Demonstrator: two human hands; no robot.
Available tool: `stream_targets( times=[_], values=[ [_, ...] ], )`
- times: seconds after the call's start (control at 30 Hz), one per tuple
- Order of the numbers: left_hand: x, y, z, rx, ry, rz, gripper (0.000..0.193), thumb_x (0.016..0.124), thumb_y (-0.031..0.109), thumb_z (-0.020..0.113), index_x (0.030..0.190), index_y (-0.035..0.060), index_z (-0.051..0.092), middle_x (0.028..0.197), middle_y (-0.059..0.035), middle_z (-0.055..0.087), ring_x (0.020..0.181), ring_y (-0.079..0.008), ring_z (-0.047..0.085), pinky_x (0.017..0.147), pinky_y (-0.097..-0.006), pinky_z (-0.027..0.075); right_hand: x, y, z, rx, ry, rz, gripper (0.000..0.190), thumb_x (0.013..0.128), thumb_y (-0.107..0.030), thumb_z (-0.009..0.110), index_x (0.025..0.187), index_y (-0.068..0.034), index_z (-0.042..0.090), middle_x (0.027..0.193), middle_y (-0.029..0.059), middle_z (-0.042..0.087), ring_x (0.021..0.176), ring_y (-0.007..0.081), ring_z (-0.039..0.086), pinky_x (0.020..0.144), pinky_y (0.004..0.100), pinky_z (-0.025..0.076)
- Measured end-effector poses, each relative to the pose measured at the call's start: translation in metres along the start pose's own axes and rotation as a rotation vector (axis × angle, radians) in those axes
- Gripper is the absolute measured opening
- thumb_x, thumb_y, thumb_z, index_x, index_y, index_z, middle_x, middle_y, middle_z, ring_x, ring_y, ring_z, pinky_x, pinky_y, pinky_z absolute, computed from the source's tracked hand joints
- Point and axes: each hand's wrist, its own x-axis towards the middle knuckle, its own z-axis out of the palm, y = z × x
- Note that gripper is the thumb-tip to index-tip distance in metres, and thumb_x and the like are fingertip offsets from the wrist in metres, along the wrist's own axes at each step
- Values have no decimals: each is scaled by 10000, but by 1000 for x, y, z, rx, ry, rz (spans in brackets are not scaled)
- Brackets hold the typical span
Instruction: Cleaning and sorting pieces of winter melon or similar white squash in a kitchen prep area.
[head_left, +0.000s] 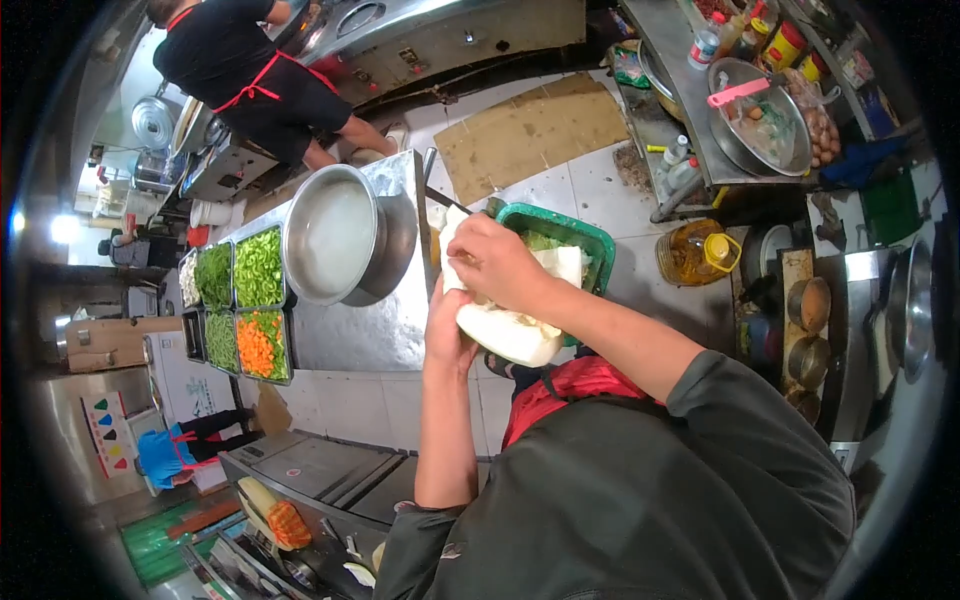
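Note:
My left hand (450, 326) holds a large pale vegetable piece (510, 337), apparently peeled gourd, from the side and below. Across it reaches my right hand (495, 259), its fingers bent against the pale flesh; whether they pinch anything is unclear. More pale flesh shows above my left hand, partly covered by my fingers. Beneath my right forearm is a green plastic basin (604, 251) with leafy scraps and a white piece (568, 262) in or over it. A steel table (352, 337) stands beside my left hand, a dark handle (430, 161) jutting past its corner.
On the table are a metal bowl (330, 232) of cloudy liquid and trays of cut green peppers (259, 259) and carrots (255, 349). An oil jug (690, 251) stands on the floor. A person (240, 82) works at the stove; another (169, 454) stands farther off.

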Motion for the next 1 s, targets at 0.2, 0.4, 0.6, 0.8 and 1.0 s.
stream_targets(
  times=[0.2,0.4,0.6,0.8,1.0],
  values=[
    [-2,18,-14,16,34,-21,598,846,62,483,1434,-4,403,1265,-183,599,1106,-290,648,930,-409,558,-26,9,-11,-83,-306,92,119,803,-67,703,911,-26,670,845,139,626,802,338,631,732,412,529],
    [-1,26,-34,33,-23,-161,528,904,141,451,1410,-13,432,1234,-218,630,1000,-328,698,841,-441,605,-8,-1,-27,-238,-276,-206,202,774,-85,719,951,-38,632,955,121,604,916,337,606,798,409,525],
    [0,15,-39,-61,-42,-190,531,890,136,485,1398,-13,441,1248,-206,625,1029,-324,689,862,-415,600,-18,-2,-19,-349,-414,-304,154,799,-167,646,909,-59,632,926,92,570,927,298,596,835,400,525],
    [-6,18,-29,-3,-31,-164,603,864,115,511,1448,11,396,1337,-218,569,1114,-350,655,882,-444,596,-18,37,-42,-436,-643,-30,190,788,-111,638,971,-70,665,993,140,659,954,352,655,810,456,540],
    [-16,24,-32,-29,-57,-162,624,852,94,505,1453,-7,371,1347,-243,555,1104,-388,652,820,-491,614,-4,28,-57,-162,-600,297,197,761,-127,717,920,-38,643,902,136,639,857,347,627,758,423,512]
  ],
)
